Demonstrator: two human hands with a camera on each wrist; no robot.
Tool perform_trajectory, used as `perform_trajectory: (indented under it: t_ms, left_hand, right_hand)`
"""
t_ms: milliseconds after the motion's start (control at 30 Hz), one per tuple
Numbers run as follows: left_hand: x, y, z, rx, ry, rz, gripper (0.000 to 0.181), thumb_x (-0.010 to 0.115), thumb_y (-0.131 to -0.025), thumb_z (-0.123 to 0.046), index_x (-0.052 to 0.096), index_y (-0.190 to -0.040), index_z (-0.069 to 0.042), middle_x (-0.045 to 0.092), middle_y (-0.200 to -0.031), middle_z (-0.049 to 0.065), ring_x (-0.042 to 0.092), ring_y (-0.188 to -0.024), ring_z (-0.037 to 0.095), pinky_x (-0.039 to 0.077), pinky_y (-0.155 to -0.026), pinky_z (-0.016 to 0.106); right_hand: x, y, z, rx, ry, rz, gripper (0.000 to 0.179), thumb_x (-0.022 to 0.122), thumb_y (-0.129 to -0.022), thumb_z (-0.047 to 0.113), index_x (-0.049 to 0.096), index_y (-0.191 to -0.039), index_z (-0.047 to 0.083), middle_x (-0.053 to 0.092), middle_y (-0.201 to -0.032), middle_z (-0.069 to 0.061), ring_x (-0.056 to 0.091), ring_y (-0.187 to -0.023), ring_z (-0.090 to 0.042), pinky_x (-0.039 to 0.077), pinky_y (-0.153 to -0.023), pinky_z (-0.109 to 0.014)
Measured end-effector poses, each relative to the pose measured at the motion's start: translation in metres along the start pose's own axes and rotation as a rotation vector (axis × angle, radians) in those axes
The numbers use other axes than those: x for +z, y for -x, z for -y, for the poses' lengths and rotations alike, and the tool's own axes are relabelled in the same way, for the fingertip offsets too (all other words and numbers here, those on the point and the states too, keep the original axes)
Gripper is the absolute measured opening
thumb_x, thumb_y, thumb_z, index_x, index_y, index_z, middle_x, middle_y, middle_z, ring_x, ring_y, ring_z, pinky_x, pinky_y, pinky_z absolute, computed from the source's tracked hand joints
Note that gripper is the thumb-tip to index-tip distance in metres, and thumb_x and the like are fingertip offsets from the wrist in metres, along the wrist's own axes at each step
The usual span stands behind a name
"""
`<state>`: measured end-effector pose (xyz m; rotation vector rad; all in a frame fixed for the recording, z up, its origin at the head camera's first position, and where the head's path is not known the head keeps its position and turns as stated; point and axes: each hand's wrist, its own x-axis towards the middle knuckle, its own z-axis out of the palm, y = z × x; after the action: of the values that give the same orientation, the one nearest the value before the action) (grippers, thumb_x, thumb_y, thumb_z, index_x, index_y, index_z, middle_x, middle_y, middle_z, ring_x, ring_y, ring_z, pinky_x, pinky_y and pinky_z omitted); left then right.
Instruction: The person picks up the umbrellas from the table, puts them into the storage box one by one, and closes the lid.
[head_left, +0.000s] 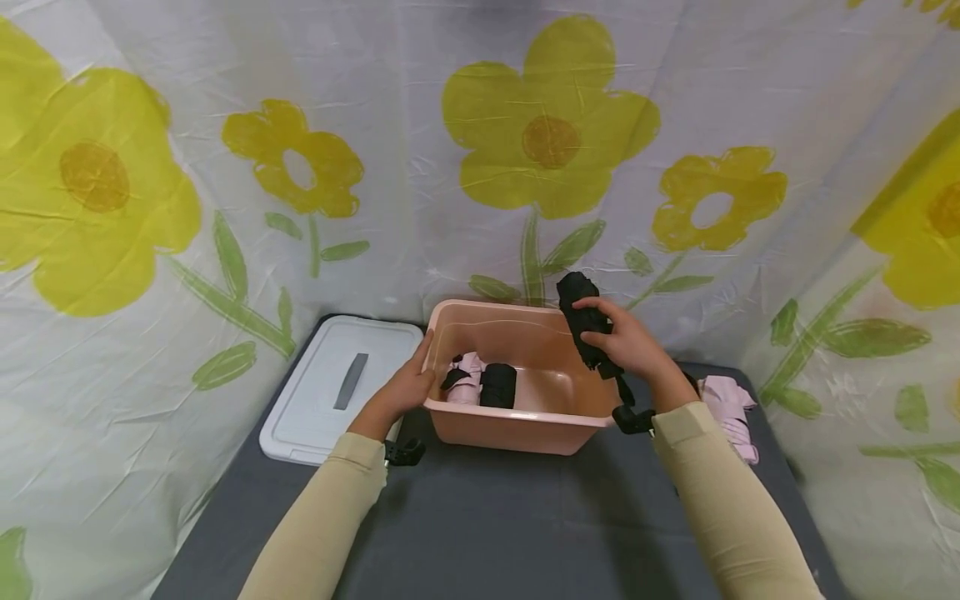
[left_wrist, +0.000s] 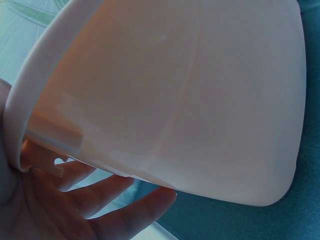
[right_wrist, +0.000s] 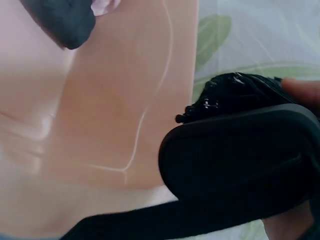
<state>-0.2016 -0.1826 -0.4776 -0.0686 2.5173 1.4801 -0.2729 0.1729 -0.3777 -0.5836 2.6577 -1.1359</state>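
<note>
My right hand (head_left: 628, 337) grips a folded black umbrella (head_left: 579, 321) above the right end of a pink plastic storage bin (head_left: 517, 433). The umbrella is tilted, with its handle toward me, and a large black handle (right_wrist: 235, 155) fills much of the right wrist view. At the bin's left end, my left hand (head_left: 408, 383) holds the rim, its fingers (left_wrist: 135, 212) spread along the outer wall. Inside the bin, on the left, a rolled pink umbrella (head_left: 467, 379) lies beside a rolled black umbrella (head_left: 498, 386).
A white lid (head_left: 311, 400) with a grey handle lies left of the bin. Another folded pink umbrella (head_left: 727, 408) is on the dark grey table (head_left: 510, 533) to the right, partly behind my right forearm. A flower-printed curtain (head_left: 405, 225) hangs close behind and along the sides.
</note>
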Motion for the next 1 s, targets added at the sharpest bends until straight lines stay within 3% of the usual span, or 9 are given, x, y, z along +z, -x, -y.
perform_trajectory:
  t_ms: [233, 400, 600, 733, 867, 1000]
  left_hand:
    - [-0.001, 0.001, -0.002, 0.013, 0.015, 0.001, 0.070, 0.035, -0.100, -0.015, -0.004, -0.156, -0.032, 0.012, -0.162, 0.018, 0.022, -0.146, 0.039, 0.022, -0.115, 0.060]
    - [0.000, 0.001, -0.002, 0.010, 0.023, 0.002, 0.071, 0.034, -0.100, -0.014, -0.004, -0.156, -0.032, 0.012, -0.162, 0.017, 0.021, -0.146, 0.039, 0.022, -0.115, 0.060]
    - [-0.001, 0.000, 0.000, 0.006, -0.004, -0.002, 0.070, 0.035, -0.101, -0.016, -0.004, -0.156, -0.033, 0.013, -0.162, 0.017, 0.022, -0.146, 0.039, 0.022, -0.115, 0.059]
    - [-0.002, 0.000, 0.001, 0.008, -0.009, -0.001, 0.069, 0.034, -0.101, -0.017, -0.005, -0.156, -0.033, 0.011, -0.163, 0.015, 0.020, -0.147, 0.039, 0.021, -0.115, 0.060]
    - [-0.002, 0.000, 0.002, 0.008, -0.001, 0.002, 0.069, 0.034, -0.102, -0.019, -0.005, -0.156, -0.035, 0.010, -0.163, 0.014, 0.020, -0.147, 0.038, 0.022, -0.114, 0.060]
    - [-0.001, 0.001, 0.002, 0.012, 0.003, 0.000, 0.070, 0.035, -0.101, -0.016, -0.003, -0.156, -0.034, 0.012, -0.162, 0.016, 0.022, -0.146, 0.039, 0.023, -0.114, 0.059]
  right_hand:
    - [0.008, -0.013, 0.008, -0.036, 0.069, 0.141, 0.047, 0.060, -0.094, 0.012, 0.050, -0.137, 0.027, 0.046, -0.143, -0.015, 0.056, -0.115, -0.035, 0.048, -0.089, -0.050]
    - [0.012, -0.022, 0.009, -0.070, 0.182, 0.224, 0.046, 0.059, -0.093, 0.012, 0.052, -0.136, 0.027, 0.049, -0.138, -0.017, 0.058, -0.106, -0.033, 0.049, -0.083, -0.045]
    - [0.017, -0.032, 0.014, -0.119, 0.241, 0.336, 0.046, 0.058, -0.092, 0.008, 0.054, -0.135, 0.024, 0.042, -0.148, -0.014, 0.050, -0.121, -0.035, 0.046, -0.090, -0.047]
    - [0.025, -0.039, 0.017, -0.112, 0.277, 0.396, 0.046, 0.060, -0.092, 0.007, 0.056, -0.134, 0.025, 0.039, -0.151, -0.011, 0.048, -0.126, -0.035, 0.047, -0.092, -0.047]
    - [0.033, -0.047, 0.015, -0.100, 0.363, 0.452, 0.046, 0.062, -0.090, 0.010, 0.057, -0.132, 0.029, 0.043, -0.148, -0.011, 0.051, -0.120, -0.034, 0.048, -0.087, -0.041]
    - [0.039, -0.054, 0.012, -0.073, 0.366, 0.542, 0.048, 0.062, -0.090, 0.008, 0.056, -0.134, 0.026, 0.040, -0.148, -0.015, 0.050, -0.117, -0.033, 0.048, -0.083, -0.037]
